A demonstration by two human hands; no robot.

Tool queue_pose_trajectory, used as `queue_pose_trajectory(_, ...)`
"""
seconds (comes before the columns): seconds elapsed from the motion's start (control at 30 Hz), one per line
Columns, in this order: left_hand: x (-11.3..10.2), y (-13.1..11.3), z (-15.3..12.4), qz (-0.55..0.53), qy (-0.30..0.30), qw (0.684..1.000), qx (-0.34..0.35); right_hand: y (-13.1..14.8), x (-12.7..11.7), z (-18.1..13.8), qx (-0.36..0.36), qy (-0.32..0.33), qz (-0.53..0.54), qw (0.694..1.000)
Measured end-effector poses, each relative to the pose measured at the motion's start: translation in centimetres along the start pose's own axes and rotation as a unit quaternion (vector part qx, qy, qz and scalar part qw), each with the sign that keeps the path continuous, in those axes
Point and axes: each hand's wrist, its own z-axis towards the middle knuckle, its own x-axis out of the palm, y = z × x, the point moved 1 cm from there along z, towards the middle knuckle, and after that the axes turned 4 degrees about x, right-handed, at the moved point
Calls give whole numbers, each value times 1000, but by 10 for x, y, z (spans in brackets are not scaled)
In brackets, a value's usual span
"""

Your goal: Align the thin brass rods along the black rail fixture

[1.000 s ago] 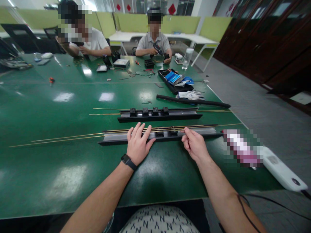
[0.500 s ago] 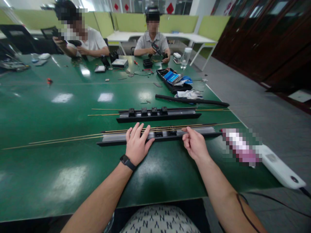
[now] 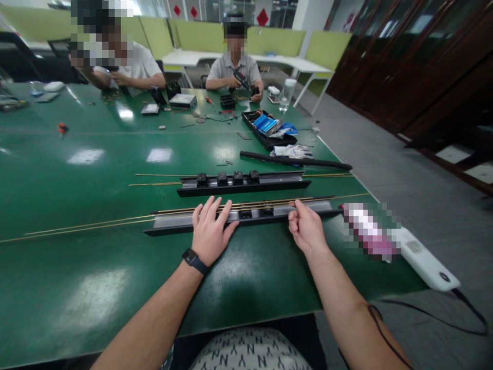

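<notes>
In front of me lies a long black channel [image 3: 173, 228] with a pale inner face and small black blocks [image 3: 266, 208] in it. Thin brass-coloured rods [image 3: 88, 225] run along its top and stick out far to the left. My left hand [image 3: 211, 231], a dark watch on its wrist, rests over the channel and rods with its fingers spread. My right hand [image 3: 309, 228] is closed, thumb and index finger pinching the end of a thin rod at the channel's right half. Behind lies a similar channel [image 3: 246, 189] bearing several black blocks [image 3: 222, 178] and rods.
A black strip [image 3: 296, 160], white gloves [image 3: 292, 151] and a black tray [image 3: 262, 136] with blue items lie farther back. At right are a blurred pink item [image 3: 370, 231] and a white corded device [image 3: 427, 259]. Two people sit across the green table [image 3: 127, 288].
The whole view has shifted slightly, with most things now farther left in the picture. Both hands keep nearly the same pose on the channel and rods.
</notes>
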Motion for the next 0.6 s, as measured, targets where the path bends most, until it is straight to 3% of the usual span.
queue_pose_trajectory(0.4, 3, 1, -1, -2, -8, 1000, 3, -4, -1, 3, 12, 26, 6, 1000)
queue_pose_trajectory(0.6, 3, 1, -1, 3, -7, 1000, 5, -2, 0, 2, 13, 6, 11, 1000)
